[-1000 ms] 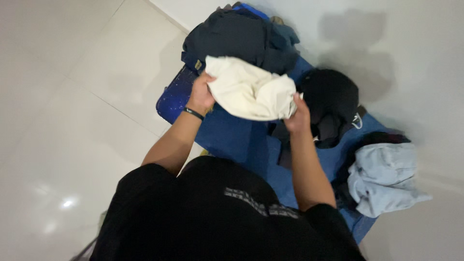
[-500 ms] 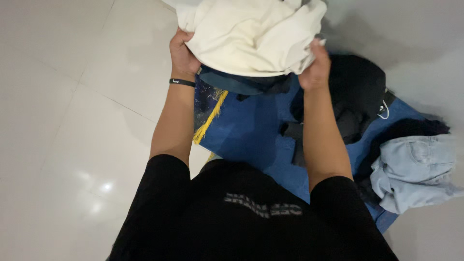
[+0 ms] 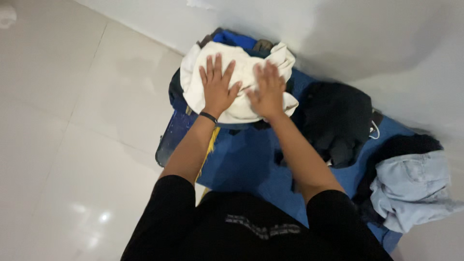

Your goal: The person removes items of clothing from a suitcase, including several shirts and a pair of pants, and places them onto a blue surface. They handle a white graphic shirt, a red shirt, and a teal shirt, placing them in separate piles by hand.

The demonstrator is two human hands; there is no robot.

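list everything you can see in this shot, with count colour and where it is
cream garment: 1, cream white, on top of the clothes pile at the far end of the blue mat, under both hands
dark clothes pile: 1, navy and blue, beneath the cream garment
blue mat: 1, blue with a yellow fringe on its left edge, on the floor by the wall
black garment: 1, black, on the mat right of the cream garment
light blue jeans: 1, pale blue, at the right end of the mat
floor: white glossy tiles, left
wall: white, top right
left hand: flat on the cream garment, black wristband
right hand: flat on the cream garment
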